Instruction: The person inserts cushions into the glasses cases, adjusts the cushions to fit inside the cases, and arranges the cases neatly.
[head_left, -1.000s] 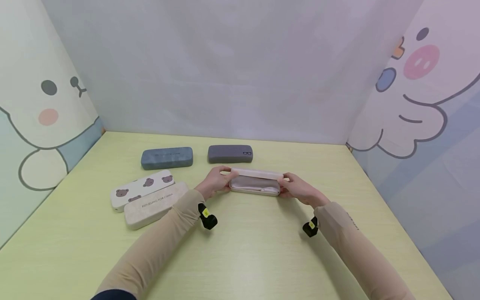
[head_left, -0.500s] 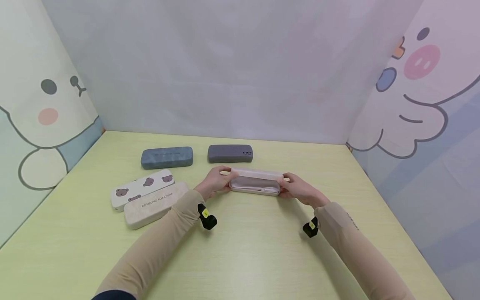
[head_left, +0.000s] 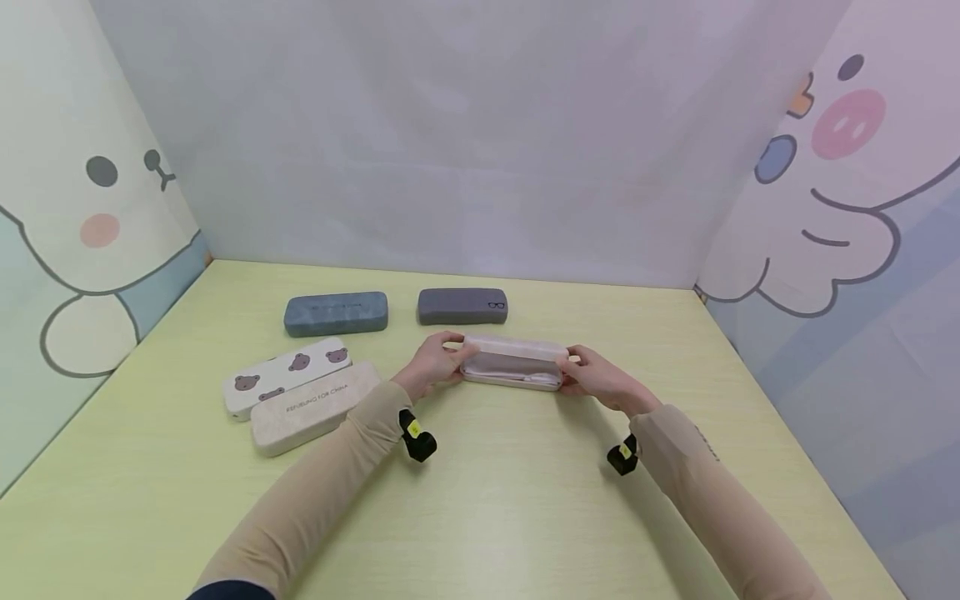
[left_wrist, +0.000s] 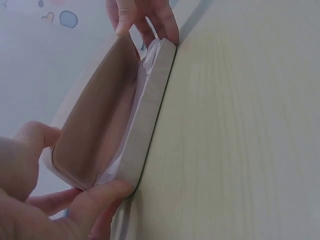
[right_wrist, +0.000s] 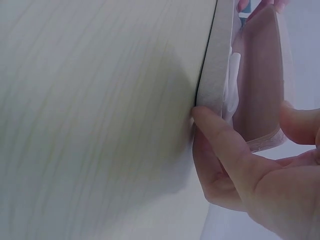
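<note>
A pale pinkish-white glasses case (head_left: 517,346) sits on the table with its lid part-way raised and its opening towards me. A folded white cloth (right_wrist: 233,82) lies inside, along the front rim. My left hand (head_left: 435,365) grips the left end of the case. In the left wrist view its thumb touches the brown-lined lid (left_wrist: 95,125), and other fingers lie at the base (left_wrist: 150,115). On the right end, my right hand (head_left: 603,382) holds the case likewise, thumb against the lid edge and fingers at the base corner in the right wrist view.
Behind stand a blue glasses case (head_left: 336,315) and a dark grey one (head_left: 462,307). To the left, a white case with bear prints (head_left: 288,377) lies against a beige lettered case (head_left: 315,408), near my left forearm. Printed cloth walls (head_left: 450,150) border the table (head_left: 487,508).
</note>
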